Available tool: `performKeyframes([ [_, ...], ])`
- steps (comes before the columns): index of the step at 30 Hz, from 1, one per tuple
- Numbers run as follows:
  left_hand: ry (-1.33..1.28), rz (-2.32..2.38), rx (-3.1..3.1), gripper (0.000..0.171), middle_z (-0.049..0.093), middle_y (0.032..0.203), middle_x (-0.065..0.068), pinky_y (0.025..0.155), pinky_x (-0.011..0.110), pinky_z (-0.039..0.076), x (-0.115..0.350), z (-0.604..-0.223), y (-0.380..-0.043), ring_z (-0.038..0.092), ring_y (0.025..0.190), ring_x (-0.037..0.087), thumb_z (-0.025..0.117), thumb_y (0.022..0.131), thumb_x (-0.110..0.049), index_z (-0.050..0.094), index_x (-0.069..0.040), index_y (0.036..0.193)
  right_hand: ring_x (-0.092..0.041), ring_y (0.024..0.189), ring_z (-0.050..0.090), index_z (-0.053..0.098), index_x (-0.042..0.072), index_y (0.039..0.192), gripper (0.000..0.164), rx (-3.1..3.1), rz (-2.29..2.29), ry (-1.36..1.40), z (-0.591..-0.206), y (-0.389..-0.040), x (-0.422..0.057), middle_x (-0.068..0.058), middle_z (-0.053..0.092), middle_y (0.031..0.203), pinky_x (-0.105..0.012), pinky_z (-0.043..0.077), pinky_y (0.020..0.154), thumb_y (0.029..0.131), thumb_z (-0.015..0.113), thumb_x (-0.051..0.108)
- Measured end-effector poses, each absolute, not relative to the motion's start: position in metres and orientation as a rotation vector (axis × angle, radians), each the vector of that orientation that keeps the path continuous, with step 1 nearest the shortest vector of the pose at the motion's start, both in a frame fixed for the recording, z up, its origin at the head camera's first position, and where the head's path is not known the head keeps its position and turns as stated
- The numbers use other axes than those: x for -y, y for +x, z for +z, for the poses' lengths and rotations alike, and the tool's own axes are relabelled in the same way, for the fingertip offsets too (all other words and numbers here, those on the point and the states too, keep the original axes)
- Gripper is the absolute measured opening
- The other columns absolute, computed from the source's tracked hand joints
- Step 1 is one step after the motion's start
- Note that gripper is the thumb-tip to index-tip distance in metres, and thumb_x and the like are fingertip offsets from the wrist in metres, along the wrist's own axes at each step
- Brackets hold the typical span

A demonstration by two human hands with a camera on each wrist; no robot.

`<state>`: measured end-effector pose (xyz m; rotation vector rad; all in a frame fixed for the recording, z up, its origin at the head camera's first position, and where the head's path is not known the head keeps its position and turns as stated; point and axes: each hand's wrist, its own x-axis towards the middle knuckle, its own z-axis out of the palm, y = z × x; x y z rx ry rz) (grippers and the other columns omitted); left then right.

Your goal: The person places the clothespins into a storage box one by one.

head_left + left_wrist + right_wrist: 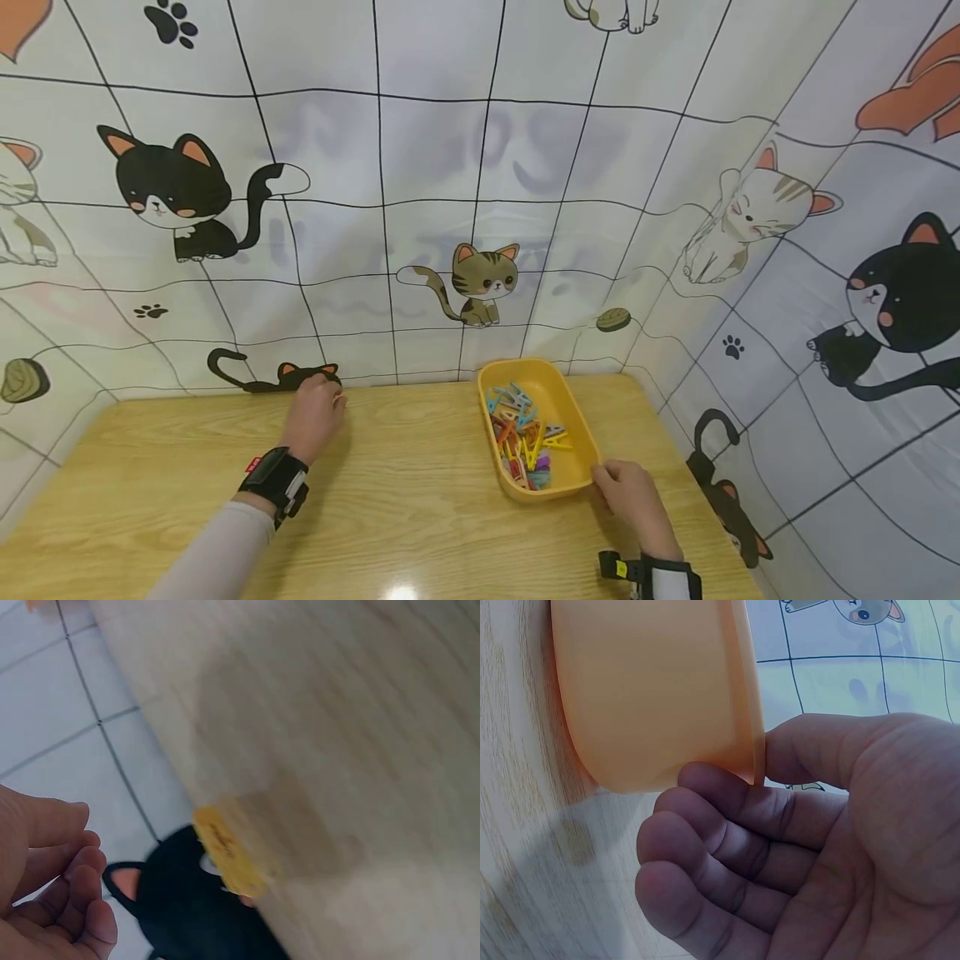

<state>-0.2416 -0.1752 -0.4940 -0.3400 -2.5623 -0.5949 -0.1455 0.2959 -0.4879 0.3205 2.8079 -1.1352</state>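
A yellow plastic basket (570, 417) stands on the wooden table, right of the middle. Several small clothespins (525, 433) in mixed colours lie heaped along its left side. My right hand (633, 504) pinches the basket's near right corner; in the right wrist view the thumb is outside the rim and the index finger is on the other side of it. My left hand (315, 417) is at the table's back edge, its fingers loosely curled with nothing visible between them. A flat yellow piece (227, 851) lies at that edge, apart from the fingers; its kind is unclear.
A white sheet (427, 183) printed with cats and grid lines hangs behind the table (420, 517) and on its right side. Dark straps with devices (279, 482) sit on both wrists.
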Motion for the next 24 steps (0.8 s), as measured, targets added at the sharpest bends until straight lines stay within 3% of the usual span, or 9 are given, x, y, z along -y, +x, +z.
performKeyframes([
  [9, -0.257, -0.575, 2.632, 0.016, 0.063, 0.086, 0.026, 0.070, 0.051, 0.055, 0.195, -0.506, -0.245, 0.062, 0.078, 0.041, 0.073, 0.083, 0.011, 0.073, 0.016, 0.098, -0.017, 0.060, 0.050, 0.065, 0.001, 0.078, 0.033, -2.812, -1.149, 0.299, -0.488, -0.145, -0.298, -0.001, 0.053, 0.064, -0.030, 0.040, 0.056, 0.103, 0.053, 0.019],
  [19, -0.271, -0.444, 2.649, 0.001, 0.058, 0.072, 0.020, 0.063, 0.049, 0.051, 0.210, -0.519, -0.255, 0.059, 0.068, 0.037, 0.071, 0.077, 0.011, 0.071, 0.011, 0.078, -0.017, 0.061, 0.049, 0.065, 0.001, 0.078, 0.034, -2.807, -1.147, 0.304, -0.488, -0.145, -0.297, -0.001, 0.053, 0.064, -0.030, 0.040, 0.056, 0.104, 0.053, 0.020],
  [24, -0.258, -0.414, 2.677, 0.006, 0.059, 0.073, 0.023, 0.062, 0.052, 0.052, 0.213, -0.522, -0.256, 0.060, 0.069, 0.042, 0.066, 0.076, 0.012, 0.068, 0.009, 0.072, -0.017, 0.061, 0.049, 0.064, 0.001, 0.078, 0.034, -2.805, -1.145, 0.308, -0.488, -0.145, -0.297, -0.001, 0.052, 0.064, -0.030, 0.039, 0.056, 0.104, 0.053, 0.020],
])
